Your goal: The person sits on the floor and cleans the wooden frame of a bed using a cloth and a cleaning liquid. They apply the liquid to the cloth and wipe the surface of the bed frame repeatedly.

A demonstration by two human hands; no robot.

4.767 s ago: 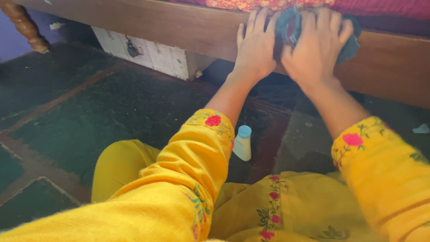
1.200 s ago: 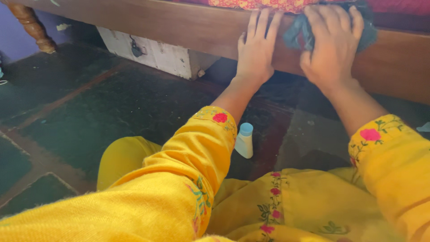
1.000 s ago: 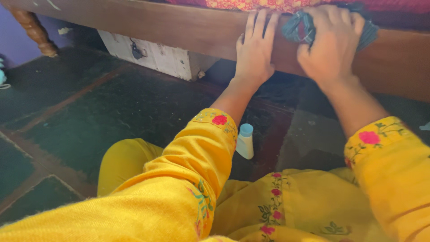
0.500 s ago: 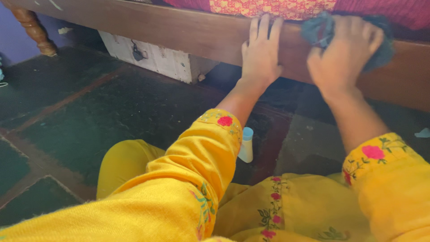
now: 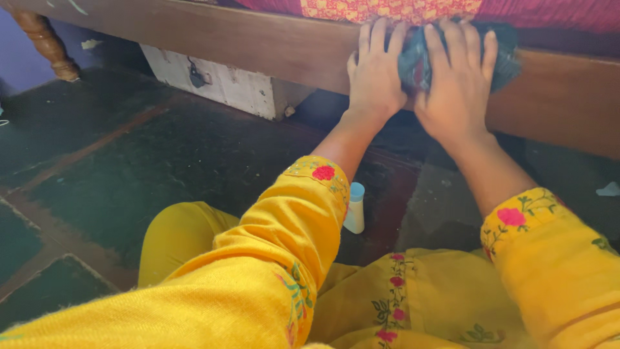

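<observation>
My right hand (image 5: 457,87) presses a crumpled dark blue-grey cloth (image 5: 415,61) flat against the side rail of a brown wooden bed frame (image 5: 258,42). My left hand (image 5: 375,74) lies open on the same rail just left of the cloth, fingers spread and pointing up. Both arms wear yellow embroidered sleeves. A small white bottle with a light blue cap (image 5: 354,208) stands on the floor below my left forearm, partly hidden by the sleeve.
A red patterned mattress cover (image 5: 387,9) lies above the rail. A white box with a latch (image 5: 219,81) sits under the bed. A turned wooden bed leg (image 5: 44,42) stands at far left. The floor has dark green tiles (image 5: 148,155).
My right hand has slid the cloth leftwards along the rail, back next to my left hand. The left hand has stayed in place.
</observation>
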